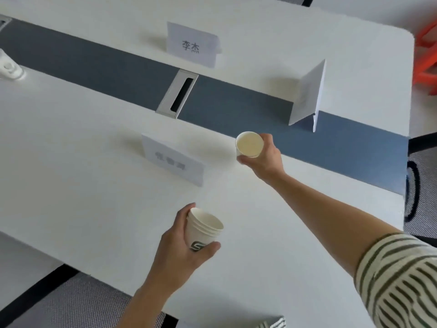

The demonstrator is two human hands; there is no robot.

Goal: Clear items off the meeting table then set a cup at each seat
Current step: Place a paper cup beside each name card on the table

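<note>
The right hand (262, 157) has its grip closed round the wall of a single white paper cup (249, 144), low beside the blue centre strip of the white table (71, 162), just right of a folded white name card (173, 160). The left hand (182, 247) wraps a nested stack of white paper cups (203, 229). Light and easily crushed, they are probably best gripped gently mid-wall.

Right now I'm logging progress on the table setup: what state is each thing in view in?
Single cup: upright, empty, held in the right hand, beside the near name card.
Cup stack: nested, tilted, held in the left hand.
Near name card: standing.
Far name card: standing.
End name card: standing, side-on.
Cable port: open.
</note>
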